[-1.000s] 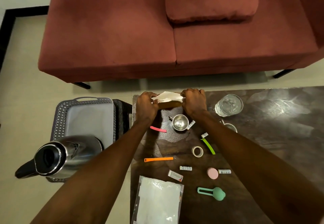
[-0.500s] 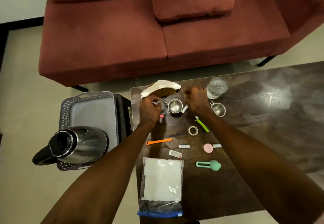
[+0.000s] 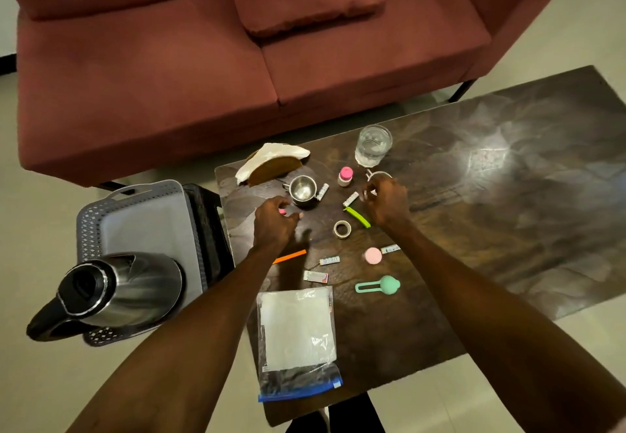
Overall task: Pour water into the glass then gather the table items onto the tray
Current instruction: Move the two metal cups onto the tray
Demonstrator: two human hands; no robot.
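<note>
Nearest the camera, a clear zip bag with a blue seal lies flat on the dark marbled table. Past it, a mint-green round-headed clip, a small white packet, a pink round disc and an orange strip, partly under the left forearm. Off to the left, beside the table, the grey lattice-sided plastic tray carries a steel kettle with a black handle at its near end. Now the hands: the left hand is curled over something small and pink, fingers closed on it at the table surface. The right hand hovers with fingers bent, just beside a lime-green strip; whether it grips anything, I can't tell. Between them, a roll of tape. Farther on, a small steel cup, a pink-capped little bottle, and a brown holder with white napkins. The clear drinking glass stands upright near the far edge, water in it.
</note>
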